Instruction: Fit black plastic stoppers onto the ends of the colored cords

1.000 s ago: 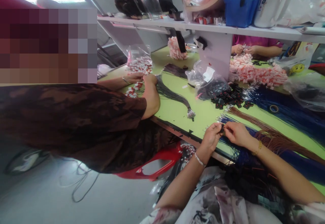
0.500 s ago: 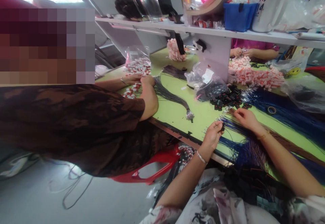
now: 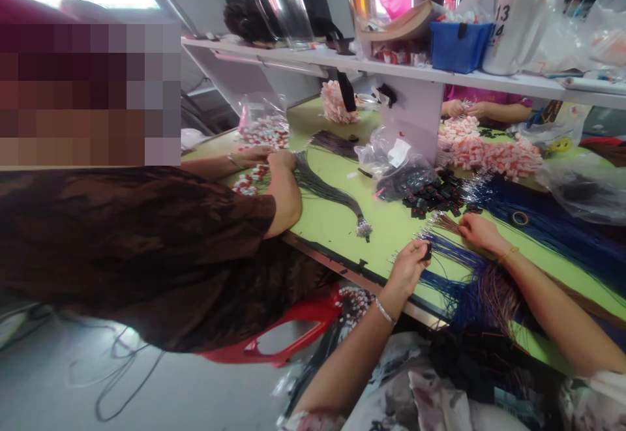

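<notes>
My left hand [image 3: 409, 263] hovers over the near edge of the green table [image 3: 337, 219], fingers pinched on a small black connector [image 3: 427, 250]. My right hand [image 3: 478, 230] lies farther in, fingers resting on the tips of the brown wires [image 3: 493, 284], beside a bundle of blue wires [image 3: 452, 255]. A pile of loose black connectors [image 3: 435, 195] sits just beyond both hands.
A person in a dark brown top [image 3: 147, 248] leans over the table at my left, hands by a grey wire bundle [image 3: 327, 190] and red-white parts [image 3: 249, 180]. Another person's hands [image 3: 464, 109] work behind pink-white parts [image 3: 493, 154]. A white shelf [image 3: 440, 75] carries a blue bin [image 3: 458, 45].
My right hand left my left hand and reached out onto the wire tips on the table. My left hand kept the black connector and stayed in place.
</notes>
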`<action>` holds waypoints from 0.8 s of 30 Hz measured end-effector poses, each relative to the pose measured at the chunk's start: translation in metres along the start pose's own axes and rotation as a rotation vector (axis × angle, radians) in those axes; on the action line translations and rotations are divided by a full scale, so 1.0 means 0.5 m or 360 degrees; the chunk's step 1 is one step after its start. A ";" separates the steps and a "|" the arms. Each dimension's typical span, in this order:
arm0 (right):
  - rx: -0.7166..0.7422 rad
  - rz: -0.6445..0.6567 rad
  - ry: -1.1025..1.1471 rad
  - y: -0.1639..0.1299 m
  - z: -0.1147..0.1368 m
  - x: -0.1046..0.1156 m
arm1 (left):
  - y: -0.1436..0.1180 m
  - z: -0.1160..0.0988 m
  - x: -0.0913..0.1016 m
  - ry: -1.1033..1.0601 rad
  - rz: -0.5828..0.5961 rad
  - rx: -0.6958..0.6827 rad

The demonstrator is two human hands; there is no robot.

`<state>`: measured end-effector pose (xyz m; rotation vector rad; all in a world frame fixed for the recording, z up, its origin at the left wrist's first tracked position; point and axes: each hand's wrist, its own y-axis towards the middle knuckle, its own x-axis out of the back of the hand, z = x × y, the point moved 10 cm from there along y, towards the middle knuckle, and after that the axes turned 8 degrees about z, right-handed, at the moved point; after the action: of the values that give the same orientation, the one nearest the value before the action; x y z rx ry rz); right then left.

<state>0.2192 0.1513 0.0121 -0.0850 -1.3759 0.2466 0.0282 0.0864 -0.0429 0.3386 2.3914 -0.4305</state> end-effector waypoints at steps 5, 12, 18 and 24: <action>-0.0024 0.0040 -0.0156 -0.005 0.007 0.004 | -0.004 -0.003 -0.004 -0.0026 -0.0001 0.0006; -0.0081 -0.0080 -0.0413 -0.022 -0.004 0.058 | -0.008 -0.006 -0.006 -0.0050 -0.0004 0.0009; 0.0083 -0.0034 0.0039 0.001 -0.037 0.087 | -0.010 -0.005 -0.005 -0.0060 -0.0003 0.0009; 0.0098 -0.0265 0.1182 0.014 -0.094 0.105 | -0.011 -0.006 -0.008 -0.0065 0.0009 0.0009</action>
<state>0.2732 0.1736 0.0517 -0.0063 -0.6310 0.0980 0.0273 0.0819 -0.0367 0.3357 2.3497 -0.4376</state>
